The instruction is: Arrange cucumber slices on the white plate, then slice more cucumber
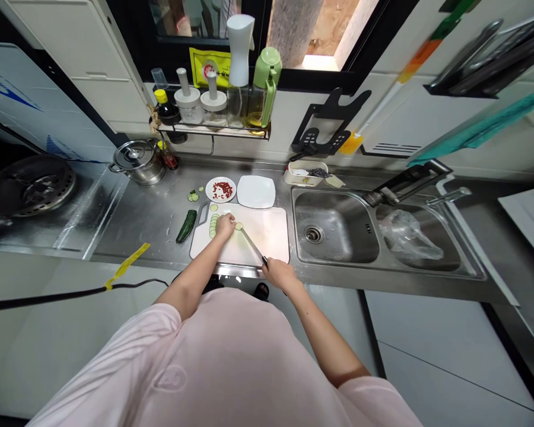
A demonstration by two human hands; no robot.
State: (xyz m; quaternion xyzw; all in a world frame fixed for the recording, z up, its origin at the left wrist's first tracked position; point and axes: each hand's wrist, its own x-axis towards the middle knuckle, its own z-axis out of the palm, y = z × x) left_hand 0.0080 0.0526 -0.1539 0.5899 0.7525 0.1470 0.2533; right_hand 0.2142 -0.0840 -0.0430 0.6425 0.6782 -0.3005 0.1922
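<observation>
My right hand (278, 274) grips the dark handle of a kitchen knife (253, 244). The blade points up and left across a white cutting board (267, 228), and a pale cucumber slice (239, 226) sits at its tip. Close to that tip, my left hand (225, 225) is closed with its fingers drawn together; what they hold is hidden. Beside the left hand, several cucumber slices (213, 226) lie in a row on the board. A dark green piece of cucumber (186, 226) rests on the steel counter, left of the board.
Behind the board stand a plate (210, 194) with chopped red pieces and a white square plate (256, 191). Small green scraps (193, 196) lie nearby. A double sink (336, 258) is at right, a lidded pot (139, 161) at left. Above hangs a condiment shelf (213, 130).
</observation>
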